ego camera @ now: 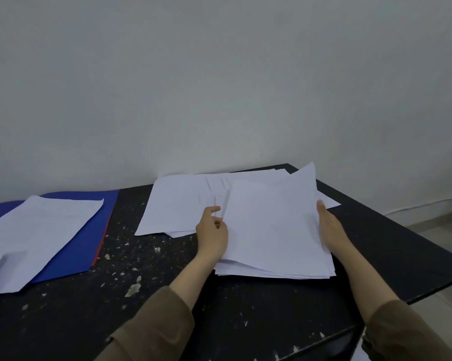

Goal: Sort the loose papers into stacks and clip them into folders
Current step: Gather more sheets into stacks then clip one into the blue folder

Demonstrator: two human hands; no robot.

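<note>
Both hands meet at a stack of papers (274,241) just right of the frame's centre. The left hand (212,231) sits at the stack's left edge, its fingers curled in against the top sheets and the thumb raised toward the upper edge, so it holds the paper there. The right hand (330,227) lies along the stack's right edge with fingers fairly straight, pressed flat against the side of the sheets; whether the thumb hooks under them cannot be told. The upper sheets are lifted and tilted up toward the wall between the two hands, while the lower part of the stack rests on the worktop (167,295), a black top flecked with pale chips. Behind and left of the stack, touching it, loose sheets (178,204) spread out toward the far edge of the worktop. Well apart, at the left of the frame, a blue folder (89,243) lies open with a white sheet (37,235) on it and a red edge (99,246) showing along its right side. Olive sleeves (154,332) cover both forearms at the bottom
</note>
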